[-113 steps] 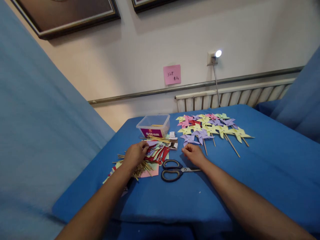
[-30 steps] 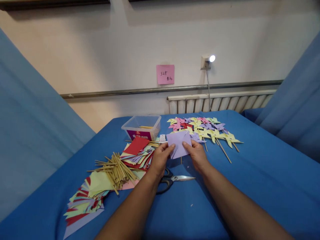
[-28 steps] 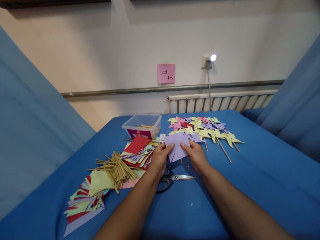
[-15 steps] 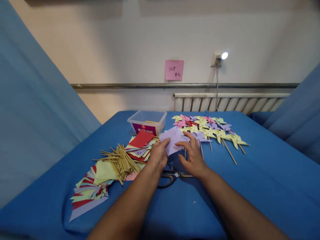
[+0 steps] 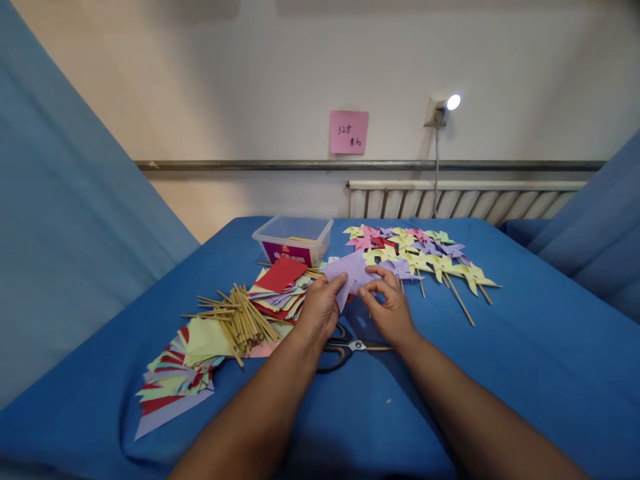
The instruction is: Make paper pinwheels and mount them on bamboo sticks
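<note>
A lilac paper square (image 5: 350,272) with cuts in it is held just above the blue table (image 5: 525,347). My left hand (image 5: 320,310) pinches its left edge. My right hand (image 5: 390,308) pinches its right side, with the fingers curled over a corner. Black-handled scissors (image 5: 345,347) lie on the cloth right under both hands. Behind the paper lies a spread of finished paper pinwheels on sticks (image 5: 425,257).
A pile of coloured paper squares (image 5: 277,293) and a bundle of wooden sticks (image 5: 235,323) lie to the left, with more cut papers (image 5: 173,383) nearer the front. A clear plastic box (image 5: 293,239) stands at the back. Blue cloth rises on both sides.
My left hand lifted the lilac square from the pile and both hands took it. Half a second ago my right hand was open over it; now its fingers are closed on the paper.
</note>
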